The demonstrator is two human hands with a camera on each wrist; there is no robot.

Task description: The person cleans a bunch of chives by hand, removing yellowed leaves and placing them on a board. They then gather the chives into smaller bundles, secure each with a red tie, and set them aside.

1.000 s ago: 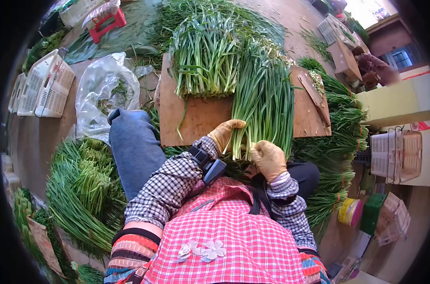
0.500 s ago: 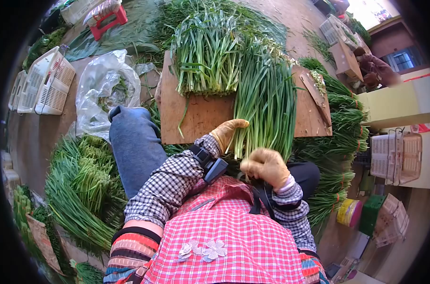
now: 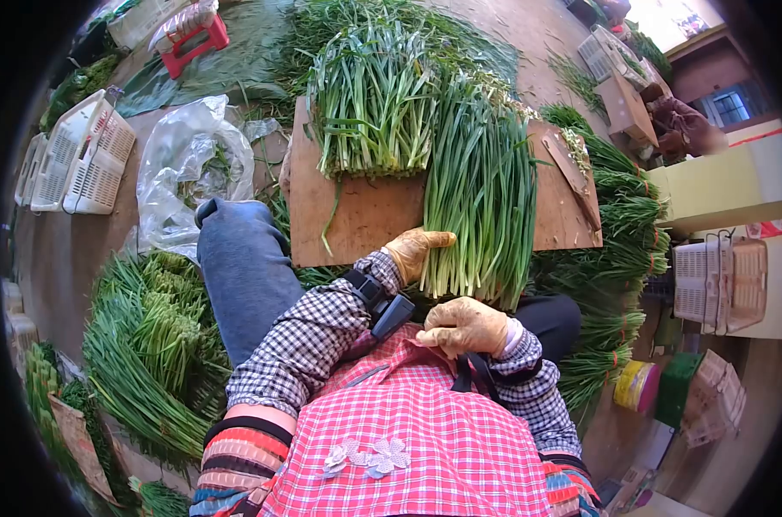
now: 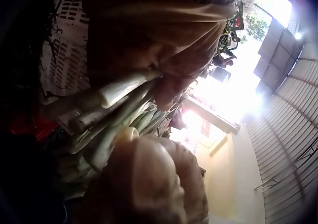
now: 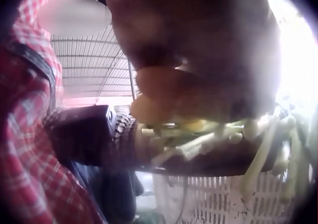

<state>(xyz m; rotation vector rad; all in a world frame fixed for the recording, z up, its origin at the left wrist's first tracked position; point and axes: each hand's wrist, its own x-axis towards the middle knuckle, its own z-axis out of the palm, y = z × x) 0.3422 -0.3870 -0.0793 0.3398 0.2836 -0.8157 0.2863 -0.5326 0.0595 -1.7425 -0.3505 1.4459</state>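
Green stalks [image 3: 481, 189] are laid over the wooden board [image 3: 374, 220], their pale ends overhanging its near edge. Their left side is gripped by the left hand [image 3: 417, 252], thumb across. The right hand [image 3: 467, 327] is held curled nearer the apron [image 3: 408, 448]; whether anything is pinched cannot be told. Board surface is seen on both sides.

Room over bare board [image 3: 374, 211], leafy pile [image 3: 374, 108] beyond, stalks [image 3: 481, 189] at right
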